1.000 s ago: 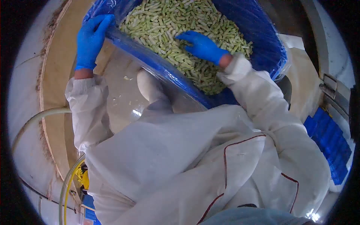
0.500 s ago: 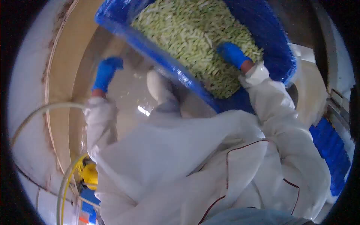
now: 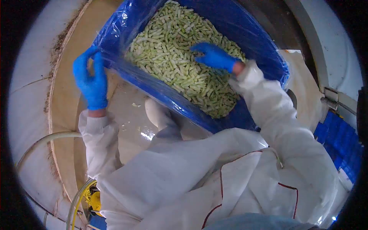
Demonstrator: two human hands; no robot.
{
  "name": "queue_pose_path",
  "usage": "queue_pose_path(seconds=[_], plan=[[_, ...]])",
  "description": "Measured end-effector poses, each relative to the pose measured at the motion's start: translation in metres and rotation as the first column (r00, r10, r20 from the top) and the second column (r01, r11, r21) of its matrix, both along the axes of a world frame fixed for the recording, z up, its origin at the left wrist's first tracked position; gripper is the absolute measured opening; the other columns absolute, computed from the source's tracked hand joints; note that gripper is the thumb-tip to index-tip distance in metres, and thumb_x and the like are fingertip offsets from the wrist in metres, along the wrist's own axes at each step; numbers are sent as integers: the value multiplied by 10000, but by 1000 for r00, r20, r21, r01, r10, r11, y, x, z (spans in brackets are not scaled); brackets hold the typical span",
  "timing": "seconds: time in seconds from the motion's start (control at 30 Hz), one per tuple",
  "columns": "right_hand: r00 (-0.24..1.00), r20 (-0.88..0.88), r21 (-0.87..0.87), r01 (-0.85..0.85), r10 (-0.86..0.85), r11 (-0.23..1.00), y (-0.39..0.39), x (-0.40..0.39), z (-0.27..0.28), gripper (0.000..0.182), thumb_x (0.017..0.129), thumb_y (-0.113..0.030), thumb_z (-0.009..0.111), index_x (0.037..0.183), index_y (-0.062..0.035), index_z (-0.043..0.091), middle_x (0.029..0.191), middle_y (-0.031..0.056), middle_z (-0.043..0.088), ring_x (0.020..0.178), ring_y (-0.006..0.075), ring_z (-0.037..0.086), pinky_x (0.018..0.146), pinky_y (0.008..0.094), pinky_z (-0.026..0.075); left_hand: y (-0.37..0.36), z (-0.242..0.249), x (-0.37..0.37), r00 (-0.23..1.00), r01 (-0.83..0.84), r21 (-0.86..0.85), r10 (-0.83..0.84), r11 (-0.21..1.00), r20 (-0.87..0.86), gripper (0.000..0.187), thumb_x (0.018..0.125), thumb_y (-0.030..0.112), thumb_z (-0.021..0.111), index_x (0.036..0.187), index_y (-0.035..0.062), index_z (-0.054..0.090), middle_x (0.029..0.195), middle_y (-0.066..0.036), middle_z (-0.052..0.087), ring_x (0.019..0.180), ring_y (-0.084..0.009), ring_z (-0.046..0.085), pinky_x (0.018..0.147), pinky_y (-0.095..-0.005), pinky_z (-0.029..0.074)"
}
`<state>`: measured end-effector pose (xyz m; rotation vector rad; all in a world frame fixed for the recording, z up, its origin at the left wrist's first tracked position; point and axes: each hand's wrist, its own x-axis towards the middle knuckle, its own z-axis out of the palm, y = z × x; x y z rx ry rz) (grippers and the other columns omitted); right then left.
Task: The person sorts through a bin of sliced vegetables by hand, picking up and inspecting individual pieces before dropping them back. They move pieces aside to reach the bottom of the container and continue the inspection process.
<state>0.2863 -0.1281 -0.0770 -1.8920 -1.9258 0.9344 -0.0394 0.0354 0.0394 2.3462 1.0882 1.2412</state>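
Observation:
A blue bin (image 3: 261, 36) lined with clear plastic holds a heap of pale green cut vegetable pieces (image 3: 168, 50). My left hand (image 3: 91, 78), in a blue glove, is at the bin's left corner, thumb and fingertips closed together on the plastic liner (image 3: 111, 36). The exact grip at the fingertips is partly hidden. My right hand (image 3: 214, 56), gloved in blue too, is over the heap with its fingers stretched out and parted. Nothing shows in it, though its palm faces away from me.
Below the bin, the wet floor (image 3: 128, 115) carries scattered scraps. A white boot (image 3: 153, 111) stands close to the bin. A pale hose (image 3: 50, 138) curves along the left wall, with a yellow object (image 3: 95, 199) lower down. Blue slatted material (image 3: 339, 142) lies at the right.
My left hand has risen from over the floor to the bin's left corner. My right hand has shifted left across the heap, its fingers spreading. The bin sits slightly lower in view.

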Motion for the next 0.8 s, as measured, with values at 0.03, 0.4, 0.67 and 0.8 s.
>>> queue_pose_path(seconds=[0.03, 0.4, 0.67, 0.8], plan=[[997, 68, 97, 16, -23, 995, 29, 0, -12, 469, 783, -246, 601, 1227, -116, 523, 1212, 202, 511, 1110, 361, 495, 959, 426, 396, 3, 1, 8, 995, 93, 73, -90, 993, -49, 164, 832, 158, 605, 954, 57, 647, 868, -93, 635, 826, -218, 585, 756, -335, 437], [930, 331, 133, 119, -158, 984, 99, -56, -43, 441, 710, -64, 542, 1140, -145, 597, 1095, 171, 581, 1006, 358, 544, 841, 458, 452, 7, -34, 13, 928, 183, -83, -200, 980, -314, 116, 769, 200, 629, 772, 91, 667, 753, -99, 621, 763, -295, 568, 729, -395, 400], [992, 72, 410, 66, -105, 910, 139, -90, -47, 195, 703, -127, 578, 875, -86, 659, 877, 170, 613, 811, 355, 592, 722, 471, 472, 9, -37, 14, 936, 201, -31, -202, 979, -289, 97, 743, 186, 637, 749, 92, 658, 739, -104, 615, 718, -305, 562, 708, -395, 401], [968, 197, 252, 102, -154, 962, 136, -123, -61, 213, 730, -156, 588, 915, -79, 660, 839, 181, 594, 825, 354, 579, 746, 460, 460, 8, -39, 14, 938, 191, -21, -189, 981, -290, 98, 742, 186, 636, 741, 89, 655, 737, -106, 613, 716, -307, 559, 718, -391, 397]])
